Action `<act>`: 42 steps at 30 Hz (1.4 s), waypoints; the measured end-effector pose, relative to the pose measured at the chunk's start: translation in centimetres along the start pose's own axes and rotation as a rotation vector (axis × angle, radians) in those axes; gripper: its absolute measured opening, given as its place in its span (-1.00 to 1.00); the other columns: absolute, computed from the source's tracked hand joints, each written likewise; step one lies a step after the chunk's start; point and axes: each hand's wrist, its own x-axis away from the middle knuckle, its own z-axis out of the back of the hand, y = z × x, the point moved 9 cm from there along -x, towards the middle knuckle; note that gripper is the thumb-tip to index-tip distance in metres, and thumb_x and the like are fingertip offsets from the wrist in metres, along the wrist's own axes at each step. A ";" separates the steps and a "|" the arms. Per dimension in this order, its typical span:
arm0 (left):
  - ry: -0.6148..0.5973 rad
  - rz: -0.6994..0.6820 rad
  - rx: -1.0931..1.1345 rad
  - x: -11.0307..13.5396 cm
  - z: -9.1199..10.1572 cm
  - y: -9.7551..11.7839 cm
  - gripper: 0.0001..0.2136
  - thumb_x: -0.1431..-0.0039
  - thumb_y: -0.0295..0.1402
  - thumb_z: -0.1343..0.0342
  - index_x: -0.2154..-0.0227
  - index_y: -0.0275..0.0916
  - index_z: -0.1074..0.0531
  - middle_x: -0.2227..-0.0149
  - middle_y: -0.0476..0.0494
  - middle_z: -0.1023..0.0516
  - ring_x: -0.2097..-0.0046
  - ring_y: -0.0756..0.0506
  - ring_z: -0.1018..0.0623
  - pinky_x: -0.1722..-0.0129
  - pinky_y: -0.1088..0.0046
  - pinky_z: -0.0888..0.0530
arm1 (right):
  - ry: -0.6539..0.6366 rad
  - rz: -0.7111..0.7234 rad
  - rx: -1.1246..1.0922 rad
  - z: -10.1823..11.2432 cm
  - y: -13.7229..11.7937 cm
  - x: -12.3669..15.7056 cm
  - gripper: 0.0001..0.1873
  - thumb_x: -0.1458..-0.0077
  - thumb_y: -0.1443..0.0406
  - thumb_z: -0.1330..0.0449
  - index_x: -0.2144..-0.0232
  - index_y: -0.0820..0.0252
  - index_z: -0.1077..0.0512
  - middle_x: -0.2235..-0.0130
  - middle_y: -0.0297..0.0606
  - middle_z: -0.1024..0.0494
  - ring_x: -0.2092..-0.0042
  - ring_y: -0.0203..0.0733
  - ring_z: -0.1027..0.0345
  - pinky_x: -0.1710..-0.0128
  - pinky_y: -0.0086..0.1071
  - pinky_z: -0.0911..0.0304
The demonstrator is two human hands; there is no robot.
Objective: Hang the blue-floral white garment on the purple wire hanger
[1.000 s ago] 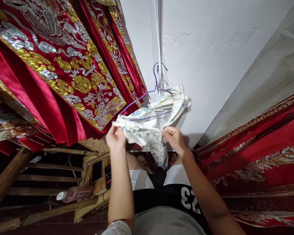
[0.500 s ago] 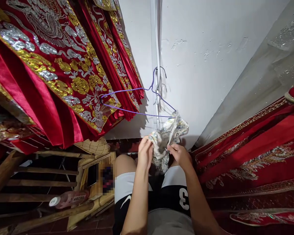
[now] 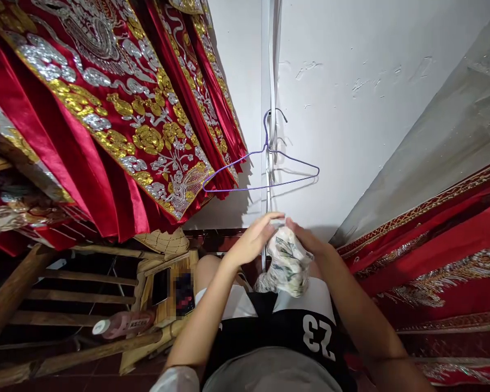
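A bunched white cloth with a green and grey leafy print (image 3: 288,264) hangs above my lap. My left hand (image 3: 253,239) reaches to its top edge from the left, fingers bent over and thumb beneath. From the right, my right hand (image 3: 308,237) grips the same upper edge, its fingers partly hidden behind the fabric. Just beyond both hands, a purple wire hanger (image 3: 265,188) hangs bare by its hook from a white strap (image 3: 271,71) along the wall.
Red sequined garments (image 3: 147,139) hang at the left, and more red beaded cloth (image 3: 445,272) is at the right. Low on the left, a wooden slatted rack (image 3: 77,294) stands beside a pink bottle (image 3: 126,325) and a woven hat-like item (image 3: 163,241).
The printed cloth has come off the hanger's right end and moved down toward my lap. The hanger has swung level. Both hands have shifted to the cloth's top edge.
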 end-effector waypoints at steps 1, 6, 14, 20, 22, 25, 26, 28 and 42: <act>-0.086 0.036 0.024 -0.1 -0.7 -1.4 -0.30 -0.37 0.24 0.32 -0.07 -0.19 -0.50 -0.08 -0.25 -0.57 -0.15 -0.23 -0.50 -0.24 0.21 -0.37 | -0.085 -0.022 0.013 -0.2 -1.0 0.2 -0.27 -0.05 -0.36 -0.12 0.33 0.18 -0.53 0.39 -0.16 -0.55 0.32 -0.07 -0.45 0.30 -0.24 -0.41; -0.408 0.231 -0.107 2.0 -2.7 -8.6 -0.24 -0.24 0.39 0.35 0.51 -0.23 -0.37 0.47 -0.12 -0.47 0.34 -0.12 -0.44 0.19 0.30 -0.49 | -0.234 -0.110 0.306 1.9 -4.9 0.9 -0.68 0.00 0.09 -0.39 0.42 0.27 -0.55 0.44 -0.25 -0.56 0.40 -0.22 -0.39 0.38 -0.39 -0.31; -0.360 0.364 -0.801 3.1 5.9 -9.1 -0.69 -0.19 -0.02 -0.18 0.44 -0.16 -0.48 0.40 -0.16 -0.61 0.20 -0.28 -0.63 -0.28 -0.16 -0.20 | 0.647 0.351 0.541 12.7 -7.5 -3.7 -0.36 0.07 0.39 -0.10 -0.10 0.17 -0.54 -0.16 -0.11 -0.56 -0.12 0.01 -0.42 -0.15 -0.17 -0.26; -0.125 0.521 -0.989 2.0 12.3 -8.1 -0.75 -0.19 -0.12 -0.16 0.21 -0.09 -0.63 0.26 -0.31 -0.69 0.10 -0.40 -0.64 -0.12 -0.09 -0.39 | 0.686 0.279 0.613 14.2 -5.0 -3.1 -0.80 0.07 0.34 -0.02 0.48 0.17 -0.45 0.47 -0.32 -0.49 0.39 -0.19 -0.28 0.37 -0.36 -0.09; -0.027 0.513 -0.984 1.5 13.6 -7.5 -0.76 -0.23 -0.18 -0.10 0.25 -0.15 -0.63 0.22 -0.35 -0.68 0.13 -0.37 -0.64 0.00 0.09 -0.49 | 0.725 0.281 0.640 14.6 -5.5 -1.5 -0.88 0.10 0.34 0.00 0.55 0.14 -0.34 0.55 -0.38 -0.33 0.46 -0.24 -0.14 0.43 -0.37 0.03; 0.073 0.385 -0.976 0.6 14.2 -5.6 -0.72 -0.28 -0.27 0.03 0.26 -0.21 -0.59 0.10 -0.37 -0.66 0.06 -0.35 -0.63 -0.01 0.15 -0.50 | 0.757 0.260 0.626 15.2 -6.6 0.5 -0.91 0.15 0.31 0.00 0.60 0.14 -0.27 0.58 -0.41 -0.20 0.48 -0.28 -0.03 0.45 -0.36 0.10; 0.103 0.326 -0.975 0.3 14.2 -4.8 -0.70 -0.30 -0.28 0.07 0.25 -0.23 -0.58 0.04 -0.38 -0.65 0.02 -0.36 -0.61 -0.04 0.13 -0.49 | 0.762 0.249 0.614 15.3 -6.8 1.0 -0.91 0.16 0.30 0.00 0.61 0.14 -0.27 0.59 -0.41 -0.18 0.48 -0.28 -0.01 0.46 -0.36 0.11; 0.169 0.223 -0.964 -0.2 14.0 -3.0 -0.67 -0.33 -0.29 0.13 0.22 -0.27 -0.56 -0.07 -0.41 -0.59 -0.08 -0.37 -0.57 -0.12 0.10 -0.46 | 0.759 0.229 0.592 15.2 -7.2 1.4 -0.90 0.16 0.28 -0.02 0.62 0.15 -0.29 0.59 -0.42 -0.17 0.48 -0.29 0.00 0.46 -0.37 0.11; 0.209 -0.020 -0.758 -7.6 13.6 1.3 -0.76 -0.31 -0.43 0.13 0.14 -0.25 -0.45 0.12 -0.27 -0.60 0.05 -0.24 -0.56 -0.02 0.23 -0.45 | 0.854 0.336 0.488 11.5 -7.6 4.0 -0.15 0.15 0.40 -0.12 -0.29 0.15 -0.32 0.39 -0.32 -0.54 0.35 -0.12 -0.38 0.32 -0.33 -0.26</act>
